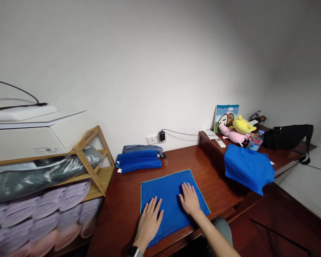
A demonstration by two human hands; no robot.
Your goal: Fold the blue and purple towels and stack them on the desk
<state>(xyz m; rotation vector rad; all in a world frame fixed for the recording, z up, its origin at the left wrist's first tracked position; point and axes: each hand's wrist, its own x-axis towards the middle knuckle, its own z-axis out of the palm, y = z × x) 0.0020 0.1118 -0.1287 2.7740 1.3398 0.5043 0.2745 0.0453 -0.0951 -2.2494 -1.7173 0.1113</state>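
Both hands rest palm-down on a flat blue microfiber towel [168,191] with a thin yellow-green edge, which lies spread on the near part of a glossy reddish-brown wooden table [117,223]. The left hand [149,223], with a smartwatch [134,251] on its wrist, lies open on the towel's lower-left part, fingers spread and gripping nothing. The right hand [189,199] lies just as open and flat on the towel's right side, closer to its far edge. Beyond the towel, a stack of folded blue towels [138,161] sits against a folded gray cloth [142,149]. To the right, a rumpled blue towel [248,169] drapes over a raised section of the table, near a water bottle [256,140] and pink [233,135] and yellow plush toys [243,125]. On the left, a bamboo shelf [96,159] holds lilac slippers [42,210] beneath a white printer [24,141].
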